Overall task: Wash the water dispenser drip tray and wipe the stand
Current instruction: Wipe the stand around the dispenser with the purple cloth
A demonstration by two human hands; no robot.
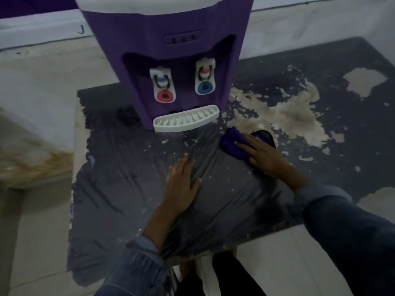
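The right hand (pixel 261 152) lies flat and spread on a purple cloth (pixel 232 144), pressing it to the dark top of the stand (pixel 119 189) at about four o'clock from the white drip tray (pixel 186 119). The left hand (pixel 181 184) is open too, palm down on the stand at six o'clock from the tray, holding nothing, apparently bracing.

The tray sits seated in the foot of the purple water dispenser (pixel 166 60), under the two taps, so I judge the washing done and the wiping under way.

The stand's coating has peeled in a big pale patch at three o'clock of the dispenser, with loose flakes scattered across the top. Rubbing near that ragged edge could lift more film or drag flakes over the wiped part. A sweep toward eleven o'clock could catch the tray's lip and knock it loose. The surface looks wet and streaked, so the bracing palm may slip.
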